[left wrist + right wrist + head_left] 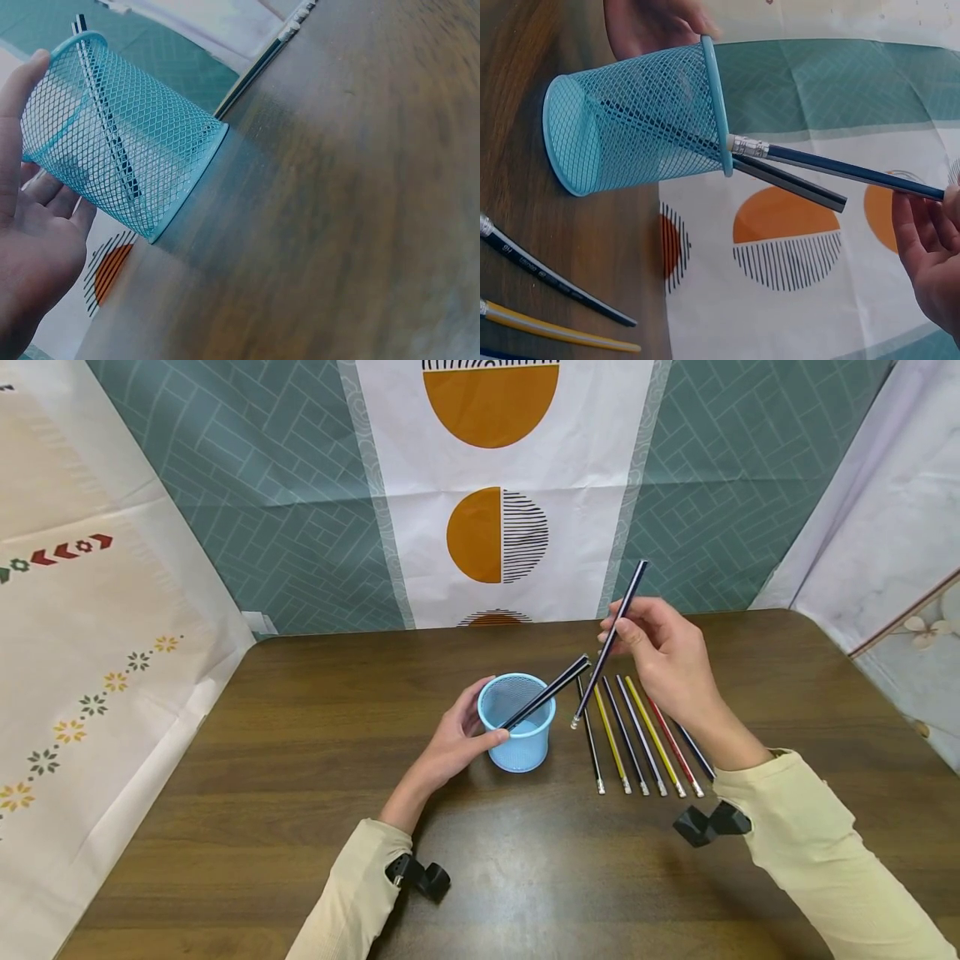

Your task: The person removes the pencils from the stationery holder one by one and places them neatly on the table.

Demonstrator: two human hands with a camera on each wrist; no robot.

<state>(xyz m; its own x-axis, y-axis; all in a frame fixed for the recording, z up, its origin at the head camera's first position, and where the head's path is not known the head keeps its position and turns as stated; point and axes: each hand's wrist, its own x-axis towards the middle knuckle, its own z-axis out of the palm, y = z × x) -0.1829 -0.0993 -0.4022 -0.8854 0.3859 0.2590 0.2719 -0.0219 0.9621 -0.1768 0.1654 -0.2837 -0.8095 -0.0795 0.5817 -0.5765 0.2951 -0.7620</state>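
My left hand [457, 735] grips a light-blue mesh pencil cup [522, 753], thumb at the rim and fingers round the far side. The cup stands upright on the table. Dark pencils [547, 692] lean inside it, their tops sticking out toward the right. In my right hand [663, 647], thumb and fingers pinch a dark blue striped pencil [601, 664] near its upper part. It slants with its eraser end down, just right of the cup. From the right wrist view, that silver-banded eraser end [750, 145] overlaps the region beside the cup's rim.
Under and left of my right hand lies a row of several pencils, among them a yellow pencil [656, 737], a red pencil [677, 752] and a black pencil [590, 743], erasers toward me. The brown wooden table [315, 760] meets a patterned cloth [300, 552] at its back edge.
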